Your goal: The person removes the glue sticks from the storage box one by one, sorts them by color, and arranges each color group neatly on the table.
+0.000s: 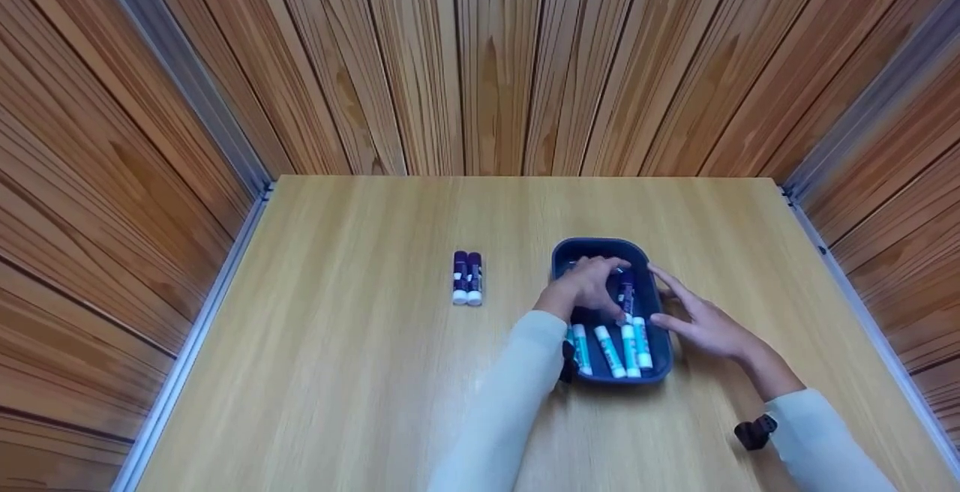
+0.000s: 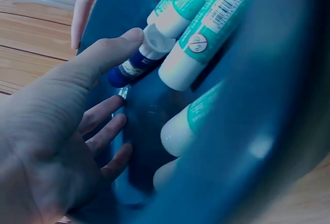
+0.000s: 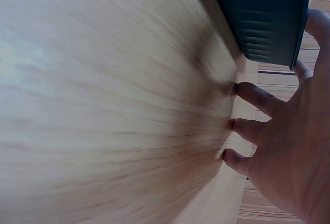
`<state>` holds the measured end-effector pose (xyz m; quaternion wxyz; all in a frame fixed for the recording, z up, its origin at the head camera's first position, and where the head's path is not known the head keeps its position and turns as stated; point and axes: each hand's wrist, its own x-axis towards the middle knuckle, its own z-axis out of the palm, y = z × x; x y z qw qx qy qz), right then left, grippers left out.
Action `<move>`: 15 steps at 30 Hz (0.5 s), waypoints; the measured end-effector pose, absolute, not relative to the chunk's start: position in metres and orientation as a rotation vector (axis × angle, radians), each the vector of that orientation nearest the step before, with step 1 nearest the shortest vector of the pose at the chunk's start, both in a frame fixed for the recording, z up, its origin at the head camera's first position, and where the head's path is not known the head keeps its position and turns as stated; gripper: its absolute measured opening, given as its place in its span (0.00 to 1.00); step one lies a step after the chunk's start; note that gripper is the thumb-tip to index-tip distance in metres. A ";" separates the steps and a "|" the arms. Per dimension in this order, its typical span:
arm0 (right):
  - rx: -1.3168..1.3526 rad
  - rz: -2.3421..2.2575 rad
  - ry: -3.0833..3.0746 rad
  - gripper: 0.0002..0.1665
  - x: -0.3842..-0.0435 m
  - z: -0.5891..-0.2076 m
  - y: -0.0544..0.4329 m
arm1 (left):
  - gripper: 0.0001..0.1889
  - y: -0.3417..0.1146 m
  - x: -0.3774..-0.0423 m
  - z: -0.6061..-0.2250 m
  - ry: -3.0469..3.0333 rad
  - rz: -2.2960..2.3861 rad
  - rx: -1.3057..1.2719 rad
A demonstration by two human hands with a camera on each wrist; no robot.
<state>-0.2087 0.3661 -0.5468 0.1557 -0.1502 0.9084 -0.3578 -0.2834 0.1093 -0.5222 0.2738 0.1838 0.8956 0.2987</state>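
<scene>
A dark blue bin (image 1: 661,361) holds several teal glue sticks (image 1: 610,352) with white caps and a purple glue stick (image 1: 626,293) along its right side. My left hand (image 1: 592,282) is inside the bin, its thumb on the white cap of the purple glue stick (image 2: 130,69), index finger curved towards the other end. In the left wrist view the index finger is hidden; the remaining fingers spread below. My right hand (image 1: 701,319) touches the bin's right side with thumb and index finger, while its other fingers (image 3: 250,99) rest by the table.
Two purple glue sticks (image 1: 467,278) lie side by side on the wooden table (image 1: 360,372), left of the bin, white ends towards me. Wood-panelled walls (image 1: 495,64) with metal corner rails (image 1: 199,342) enclose the table at the back and sides.
</scene>
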 end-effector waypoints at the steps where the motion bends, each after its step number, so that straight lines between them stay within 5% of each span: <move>1: -0.432 -1.029 2.601 0.51 -0.209 -0.546 0.366 | 0.50 0.110 -0.283 -0.523 2.420 0.797 0.502; 15: -0.421 -1.038 2.594 0.51 -0.208 -0.546 0.365 | 0.52 0.110 -0.288 -0.515 2.354 0.773 0.406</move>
